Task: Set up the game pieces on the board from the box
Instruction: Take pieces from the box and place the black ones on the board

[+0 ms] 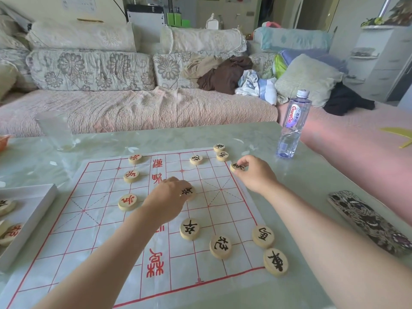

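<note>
A white paper board [93, 219] with red grid lines lies on the table. Round wooden pieces stand on it: three red-lettered ones on the left side [127, 202], several black-lettered ones at the right [263, 236] and far edge [196, 159]. My left hand [166, 200] is over the board's middle and pinches a black-lettered piece [188, 192] at the board. My right hand [254, 172] pinches another black-lettered piece [237, 167] at the board's far right edge. A white box [33, 217] at the left holds more pieces [10, 234].
A water bottle [292, 126] stands at the table's far right. A patterned phone case [370, 221] lies near the right edge. A clear glass [56, 130] stands at the far left. A sofa with cushions and clothes fills the background.
</note>
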Available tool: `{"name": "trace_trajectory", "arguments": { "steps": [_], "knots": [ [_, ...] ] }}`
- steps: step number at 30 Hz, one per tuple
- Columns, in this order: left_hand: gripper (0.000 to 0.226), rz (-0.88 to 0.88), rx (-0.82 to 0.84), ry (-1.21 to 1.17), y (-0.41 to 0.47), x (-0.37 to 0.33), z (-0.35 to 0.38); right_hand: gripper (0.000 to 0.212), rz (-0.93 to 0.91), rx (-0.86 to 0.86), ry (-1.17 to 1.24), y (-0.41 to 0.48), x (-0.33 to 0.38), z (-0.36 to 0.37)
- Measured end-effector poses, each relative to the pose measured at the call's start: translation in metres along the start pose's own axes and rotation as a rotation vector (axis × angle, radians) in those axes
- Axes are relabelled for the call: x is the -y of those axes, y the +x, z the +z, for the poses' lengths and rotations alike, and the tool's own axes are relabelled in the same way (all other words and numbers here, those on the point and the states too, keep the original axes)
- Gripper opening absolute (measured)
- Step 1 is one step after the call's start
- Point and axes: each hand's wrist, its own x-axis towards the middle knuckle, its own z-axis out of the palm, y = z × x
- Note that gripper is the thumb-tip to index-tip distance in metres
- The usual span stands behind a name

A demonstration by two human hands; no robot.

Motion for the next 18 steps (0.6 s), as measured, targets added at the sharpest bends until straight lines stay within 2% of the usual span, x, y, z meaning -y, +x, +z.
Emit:
{"name": "trace_trajectory", "arguments": {
  "steps": [5,13,18],
  "knots": [
    [0.03,-0.018,-0.041,-0.041,0.003,0.005,0.001,0.025,-0.065,-0.063,-0.081,0.022,0.014,0.02],
    [0.03,-0.037,-0.063,-0.09,0.004,0.008,0.002,0.024,-0.055,0.006,-0.18,0.025,0.02,0.025],
    [0.049,-0.03,-0.063,-0.114,0.0,0.006,-0.001,0.018,-0.12,-0.023,-0.109,0.017,0.042,0.017]
  ]
}}
